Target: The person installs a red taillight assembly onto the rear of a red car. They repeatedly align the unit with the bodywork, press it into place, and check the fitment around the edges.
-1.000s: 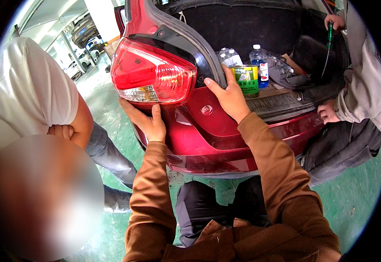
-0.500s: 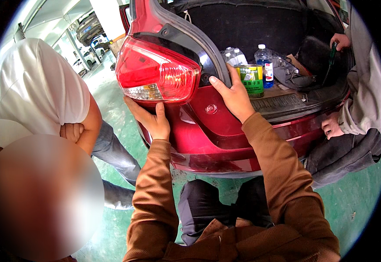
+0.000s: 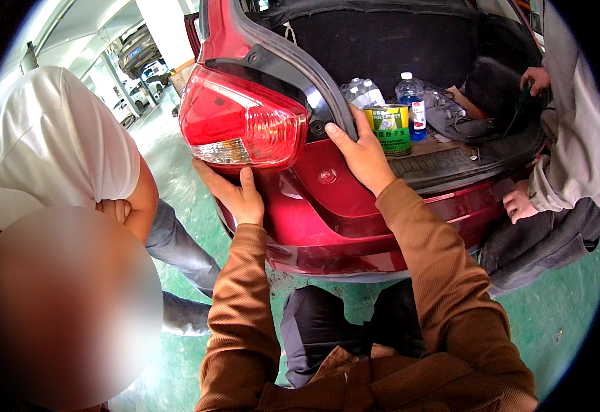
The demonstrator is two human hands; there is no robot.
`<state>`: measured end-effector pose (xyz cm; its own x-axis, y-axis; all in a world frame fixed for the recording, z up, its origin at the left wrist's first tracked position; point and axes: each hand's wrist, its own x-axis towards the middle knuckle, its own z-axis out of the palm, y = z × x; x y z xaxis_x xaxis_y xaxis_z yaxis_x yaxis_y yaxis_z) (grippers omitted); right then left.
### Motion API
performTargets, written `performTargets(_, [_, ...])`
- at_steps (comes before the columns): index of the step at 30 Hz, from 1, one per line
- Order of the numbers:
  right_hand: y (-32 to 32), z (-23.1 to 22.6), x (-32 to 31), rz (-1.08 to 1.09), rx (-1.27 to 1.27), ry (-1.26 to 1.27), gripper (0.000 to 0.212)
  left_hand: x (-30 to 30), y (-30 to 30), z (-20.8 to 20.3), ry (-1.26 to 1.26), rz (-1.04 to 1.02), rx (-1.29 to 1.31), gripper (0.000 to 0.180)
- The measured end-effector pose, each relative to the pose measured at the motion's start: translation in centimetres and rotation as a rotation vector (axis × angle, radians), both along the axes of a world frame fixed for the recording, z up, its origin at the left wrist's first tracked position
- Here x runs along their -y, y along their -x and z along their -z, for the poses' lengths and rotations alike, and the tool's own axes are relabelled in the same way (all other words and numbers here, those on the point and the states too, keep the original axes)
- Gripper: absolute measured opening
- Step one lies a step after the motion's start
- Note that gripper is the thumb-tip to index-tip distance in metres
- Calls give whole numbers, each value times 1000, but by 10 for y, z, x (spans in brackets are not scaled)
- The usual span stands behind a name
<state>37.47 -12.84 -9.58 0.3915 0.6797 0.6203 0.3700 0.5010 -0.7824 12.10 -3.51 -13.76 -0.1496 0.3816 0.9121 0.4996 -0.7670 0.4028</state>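
Observation:
A red tail light [image 3: 245, 117] with a clear lower section sits at the rear corner of a red car [image 3: 300, 206]. Under its lower edge, my left hand [image 3: 234, 196] supports the light, thumb up and fingers reaching round its underside. My right hand [image 3: 365, 154] grips the black-sealed edge [image 3: 337, 103] of the open trunk. Its thumb presses beside a dark round fastener [image 3: 316, 128] next to the light, while its other fingertips are hidden behind the edge. A round red fitting [image 3: 326, 176] shows on the body between my hands.
Inside the trunk stand a yellow-green can [image 3: 390, 130], a blue-liquid bottle [image 3: 412, 103] and clear bottles [image 3: 361, 93]. At right, a person in a grey sleeve [image 3: 568, 137] holds a dark green tool, other hand [image 3: 519, 201] at the bumper. A white-shirted person [image 3: 59, 137] leans close at left.
The car and tail light appear slightly farther left in the picture. Both my hands keep their places on the light and trunk edge. The right-hand person's tool hand has lowered slightly.

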Motion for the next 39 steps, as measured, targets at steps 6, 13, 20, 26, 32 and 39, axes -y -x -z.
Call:
performTargets(6, [-4, 0, -7, 25, 48, -24, 83, -2, -1, -3, 3, -26, -13, 92])
performTargets(13, [-2, 4, -6, 22, 12, -12, 82, -5, -1, 2, 26, -11, 21, 100])
performTargets(20, [1, 6, -9, -10, -22, -20, 83, 0, 2, 1, 7, -44, 0, 95])
performTargets(26, [-2, 8, -12, -35, -23, -75, 83, -1, 1, 0, -4, -39, 2, 90])
performTargets(32, [-6, 7, -8, -1, 13, -79, 80, 0, -5, 0, -2, 13, 34, 87])
performTargets(39, [0, 3, -3, -23, -14, -72, 82, -1, -1, 3, 9, -26, 17, 87])
